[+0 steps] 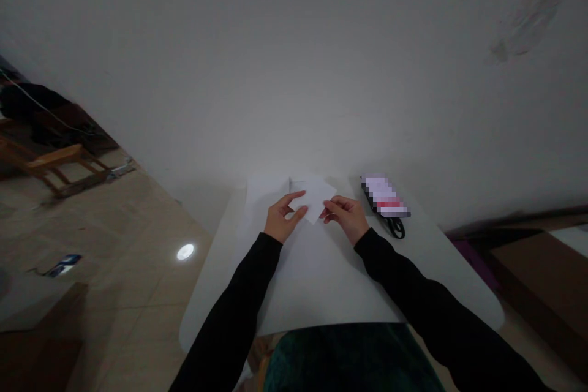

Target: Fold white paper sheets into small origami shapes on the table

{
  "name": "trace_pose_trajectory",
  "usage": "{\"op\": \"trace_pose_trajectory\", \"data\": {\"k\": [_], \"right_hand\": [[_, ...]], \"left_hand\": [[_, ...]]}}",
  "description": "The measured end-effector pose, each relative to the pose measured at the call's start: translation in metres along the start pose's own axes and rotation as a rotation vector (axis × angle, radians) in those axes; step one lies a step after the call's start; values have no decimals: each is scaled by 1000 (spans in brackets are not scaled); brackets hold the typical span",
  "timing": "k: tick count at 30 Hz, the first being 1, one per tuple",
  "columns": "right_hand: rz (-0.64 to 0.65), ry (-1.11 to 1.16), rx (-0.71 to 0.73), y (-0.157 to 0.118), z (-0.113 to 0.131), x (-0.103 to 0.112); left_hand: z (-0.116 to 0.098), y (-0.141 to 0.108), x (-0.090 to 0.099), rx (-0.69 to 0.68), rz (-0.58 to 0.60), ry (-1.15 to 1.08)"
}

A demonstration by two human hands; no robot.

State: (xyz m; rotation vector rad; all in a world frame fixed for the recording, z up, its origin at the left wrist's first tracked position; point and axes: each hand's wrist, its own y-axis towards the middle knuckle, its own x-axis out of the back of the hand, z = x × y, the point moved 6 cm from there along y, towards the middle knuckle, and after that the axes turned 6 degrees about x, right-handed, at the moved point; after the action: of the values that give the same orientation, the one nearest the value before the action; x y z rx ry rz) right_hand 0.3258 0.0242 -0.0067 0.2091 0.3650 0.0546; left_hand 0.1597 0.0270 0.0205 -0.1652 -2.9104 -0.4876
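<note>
On a white table (pixel 441 282), a small white paper (pixel 315 197) is held up for working — the left hand (pixel 285 218) pinches one edge, the right hand (pixel 345 218) the other, steadying it above a larger sheet (pixel 269 196).

The white paper (pixel 313 197) looks thin and matt, on a smooth pale tabletop (pixel 215 294) — the near sleeves (pixel 229 312) are black cloth, the floor tiles (pixel 133 269) at left faintly glossy, the wooden frame (pixel 55 162) beyond them bare.

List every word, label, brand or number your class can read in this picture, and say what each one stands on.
Nothing can be read. The pixelated packet with a red band is too blurred to read, the small blue item on the floor is too small and blurred, and the white paper shows no visible writing.
</note>
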Motion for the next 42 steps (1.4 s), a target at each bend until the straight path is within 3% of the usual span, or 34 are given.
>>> {"op": "trace_pose_trajectory", "data": {"k": [4,10,13,16,19,22,25,28,31,37,42], "right_hand": [[-71,37,-13,3,0,9],[-96,25,21,3,4,13],[-76,7,31,3,3,11],[-85,-44,66,3,1,11],[-143,-256,313,-1,13,13],[-154,-692,642,-14,32,5],[-90,-1053,846,-25,41,-8],[-44,-1179,998,-33,49,-13],[-25,-1201,1092,-44,57,-13],[14,-1316,1171,-84,69,-17],[107,-1423,1200,-111,64,-21]], "left_hand": [[4,1,-4,14,79,10],[5,0,-5,-11,101,-33],[5,-1,-6,-24,71,-27],[9,-1,-3,7,-31,-9],[13,-2,3,47,-179,-11],[11,-3,6,38,-255,9],[5,-6,1,7,-214,54],[0,-13,-3,46,-181,84],[-9,-29,-4,85,-159,126],[-48,-81,-13,-226,-140,487],[-54,-105,-14,-209,-352,524]]}}
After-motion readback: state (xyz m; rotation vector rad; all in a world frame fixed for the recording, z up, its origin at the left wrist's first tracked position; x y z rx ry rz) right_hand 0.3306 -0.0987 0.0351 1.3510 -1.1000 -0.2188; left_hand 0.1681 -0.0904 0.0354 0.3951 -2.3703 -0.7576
